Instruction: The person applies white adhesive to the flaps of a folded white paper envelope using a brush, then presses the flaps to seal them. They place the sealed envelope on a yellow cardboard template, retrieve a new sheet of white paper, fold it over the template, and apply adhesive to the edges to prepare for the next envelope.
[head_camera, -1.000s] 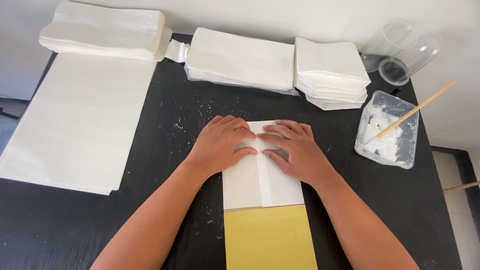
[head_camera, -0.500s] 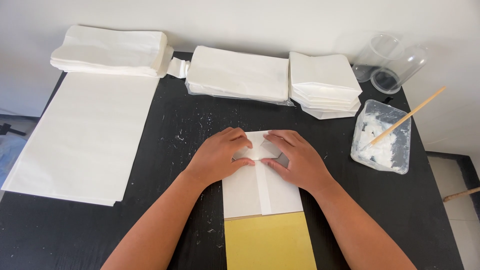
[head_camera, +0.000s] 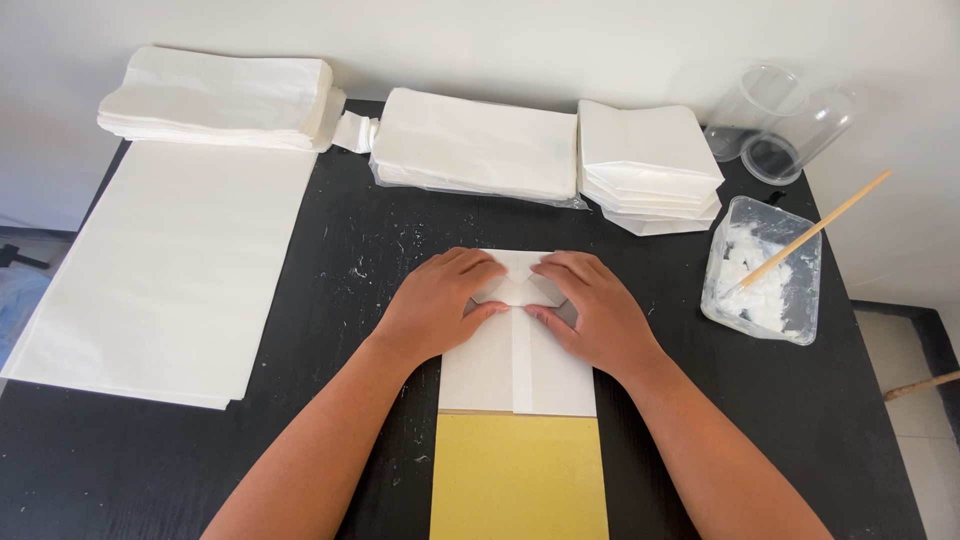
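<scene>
A: Head view. What changed?

B: Both hands sit further up the folded white paper sheet (head_camera: 517, 365) than a second ago. Fingers were spread flat over the middle then. Now the left hand (head_camera: 440, 305) and right hand (head_camera: 590, 310) are drawn in narrow, fingertips pinching small angled flaps at its top end. Looks like the fold work has moved to the end of the piece. That's my read only.

A: Holding anything?

B: No lifting. Both press the paper flat to the black surface (head_camera: 340, 260).

A: Where's the sheet?

B: Under both palms, its near end lying on a yellow rectangular board (head_camera: 518, 478) between the forearms.

A: Packages?

B: Beyond the fingertips, a clear-wrapped white paper stack (head_camera: 470, 145); a loose folded white stack (head_camera: 645, 165) right of it. Beyond the left hand, another white bundle (head_camera: 215, 95) and large flat sheets (head_camera: 165, 270). Right of the right hand, a clear plastic tub of white paste (head_camera: 765, 280) with a wooden stick (head_camera: 815, 232).
</scene>
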